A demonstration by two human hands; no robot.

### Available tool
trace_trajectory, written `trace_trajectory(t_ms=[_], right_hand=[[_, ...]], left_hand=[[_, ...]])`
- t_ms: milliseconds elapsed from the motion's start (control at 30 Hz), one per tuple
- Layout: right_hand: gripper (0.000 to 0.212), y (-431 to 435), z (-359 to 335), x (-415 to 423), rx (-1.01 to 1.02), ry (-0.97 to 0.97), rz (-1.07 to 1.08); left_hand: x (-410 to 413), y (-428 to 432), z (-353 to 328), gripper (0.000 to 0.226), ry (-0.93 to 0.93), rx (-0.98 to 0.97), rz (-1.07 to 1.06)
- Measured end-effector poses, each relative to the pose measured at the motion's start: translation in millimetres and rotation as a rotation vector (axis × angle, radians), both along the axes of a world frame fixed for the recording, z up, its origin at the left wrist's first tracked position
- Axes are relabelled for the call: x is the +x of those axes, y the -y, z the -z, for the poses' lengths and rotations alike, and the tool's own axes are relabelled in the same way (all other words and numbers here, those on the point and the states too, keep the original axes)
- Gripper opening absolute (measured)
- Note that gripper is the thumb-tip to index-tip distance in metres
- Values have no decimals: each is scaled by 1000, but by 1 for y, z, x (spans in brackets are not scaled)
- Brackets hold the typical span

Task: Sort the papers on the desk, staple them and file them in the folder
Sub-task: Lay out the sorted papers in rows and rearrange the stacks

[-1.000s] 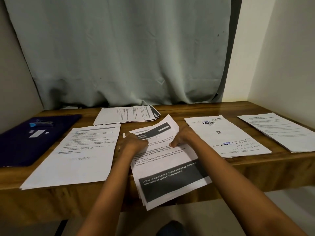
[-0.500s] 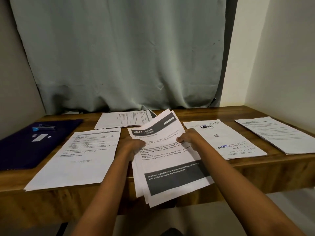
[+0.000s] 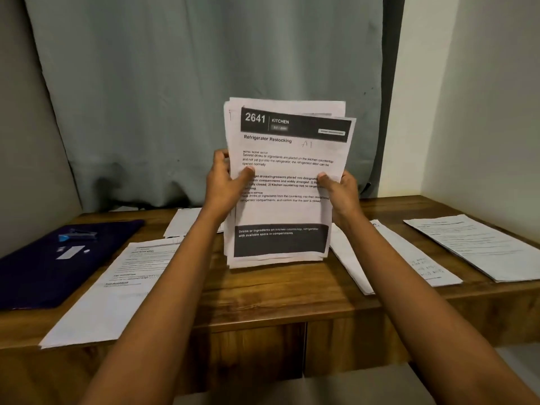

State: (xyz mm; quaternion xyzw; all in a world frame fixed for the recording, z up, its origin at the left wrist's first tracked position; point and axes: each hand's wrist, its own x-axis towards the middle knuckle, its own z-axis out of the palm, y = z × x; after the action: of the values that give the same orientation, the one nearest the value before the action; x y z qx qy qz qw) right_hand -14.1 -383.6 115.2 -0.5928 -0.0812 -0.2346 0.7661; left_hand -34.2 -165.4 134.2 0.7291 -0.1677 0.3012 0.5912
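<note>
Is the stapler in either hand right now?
No, the stapler lies on the purple folder, while the left hand and right hand both grip the upright paper stack.

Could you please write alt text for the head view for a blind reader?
The left hand and right hand hold a stack of papers upright over a desk, top sheet headed Refrigerator Restocking. Other papers lie around it; a stapler sits on a purple folder.
</note>
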Motion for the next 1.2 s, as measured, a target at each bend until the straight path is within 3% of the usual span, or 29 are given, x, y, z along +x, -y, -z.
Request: trace_trajectory(t_ms=[200,400,700,967,1200], right_hand=[[25,-5,33,-3,-90,28,-3],[27,-10,54,-5,-174,-5,-2],[23,-22,42,-7,-173,71,59],[27,-28,91,-2,-271,-12,68],[28,-32,82,1,-312,63,131]], left_hand=[[4,-9,32,45,-6,9,-8],[7,-8,66,32,12,-93,-22],[3,-2,44,29,183,-85,-61],[-3,-2,112,41,85,-43,-189],[-1,2,96,26,172,-36,-264]])
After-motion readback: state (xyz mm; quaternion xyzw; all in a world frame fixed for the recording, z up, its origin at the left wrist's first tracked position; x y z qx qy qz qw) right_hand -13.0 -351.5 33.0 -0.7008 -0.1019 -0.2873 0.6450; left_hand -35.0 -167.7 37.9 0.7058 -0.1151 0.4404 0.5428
